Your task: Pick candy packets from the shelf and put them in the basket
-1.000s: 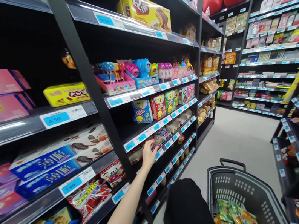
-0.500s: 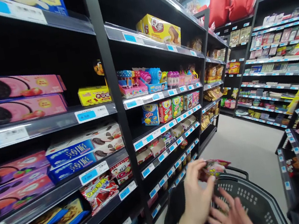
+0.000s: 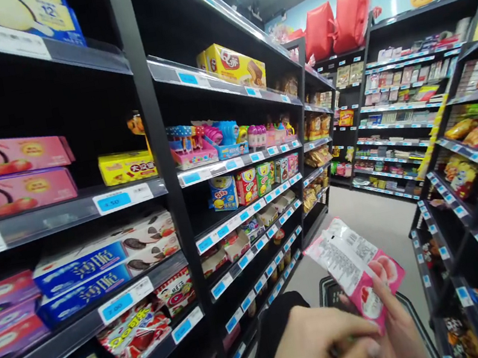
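- The pink-and-white packet has changed hands: half a second ago the left hand had a packet while the right hand was spread; now the right one has it.
- The packet is tilted above the dark shopping basket, its printed back and barcode toward the wearer, peach pictures at the lower end.
- Only bits of the basket's edge show around the packet and hands; I can't make out what lies inside.
- On the shelving to the left, a pink display box carries toys with polka-dotted tops, and just beside it a blue display box holds blue ones.
- Lower down, open cardboard trays stand in a row, their contents hard to see from here.
- Closer in, blue-and-white biscuit boxes lie stacked, with a red candy bag on the shelf beneath.
- The right hand is clamped on the packet's lower end, thumb across the pink face.
- The left hand sits just in front, fingers bent; whether it touches the packet or grips anything, I cannot tell.
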Available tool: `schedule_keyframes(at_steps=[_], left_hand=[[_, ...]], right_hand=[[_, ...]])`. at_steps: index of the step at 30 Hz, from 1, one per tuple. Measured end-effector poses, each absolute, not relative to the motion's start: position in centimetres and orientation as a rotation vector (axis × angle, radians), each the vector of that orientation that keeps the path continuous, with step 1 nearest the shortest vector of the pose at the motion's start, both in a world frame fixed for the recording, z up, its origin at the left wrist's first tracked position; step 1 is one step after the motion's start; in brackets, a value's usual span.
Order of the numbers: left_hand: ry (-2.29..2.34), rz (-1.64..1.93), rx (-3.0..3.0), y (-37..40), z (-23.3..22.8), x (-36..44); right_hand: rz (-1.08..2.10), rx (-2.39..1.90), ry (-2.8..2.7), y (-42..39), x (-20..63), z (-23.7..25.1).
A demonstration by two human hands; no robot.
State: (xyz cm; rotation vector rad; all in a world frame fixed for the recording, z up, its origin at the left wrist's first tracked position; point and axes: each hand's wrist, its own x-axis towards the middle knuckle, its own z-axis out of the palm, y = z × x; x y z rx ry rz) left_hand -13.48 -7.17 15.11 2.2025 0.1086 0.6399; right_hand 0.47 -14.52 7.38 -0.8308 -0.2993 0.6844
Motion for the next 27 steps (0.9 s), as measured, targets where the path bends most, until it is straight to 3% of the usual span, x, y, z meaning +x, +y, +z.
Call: schedule_keyframes(at_steps=[3, 5, 13, 17, 23, 27], left_hand=[[0.439, 0.958, 1.907, -5.0, 13.8, -13.8], [0.514, 0.98, 1.716, -3.4, 12.3, -13.3], [0.1, 0.546, 1.225, -1.4, 9.4, -11.1], [0.09, 0.329, 1.468, -0.7, 9.4, -11.9], [0.115, -0.25, 1.659, -0.3, 8.8, -12.3], [0.124, -0.39, 1.781, -1.5, 8.4, -10.9]], right_hand=[[0.652, -0.773, -0.157, -14.8, 0.1, 7.0], [0.703, -0.798, -0.173, -15.2, 0.1, 6.8], [0.908, -0.82, -0.374, -16.3, -0.1, 5.5], [0.964, -0.962, -0.41, -17.7, 1.1, 4.7], [0.942, -1.323, -0.963, -18.5, 3.8, 5.1], [0.873, -1.409, -0.942, -18.1, 3.9, 5.2]])
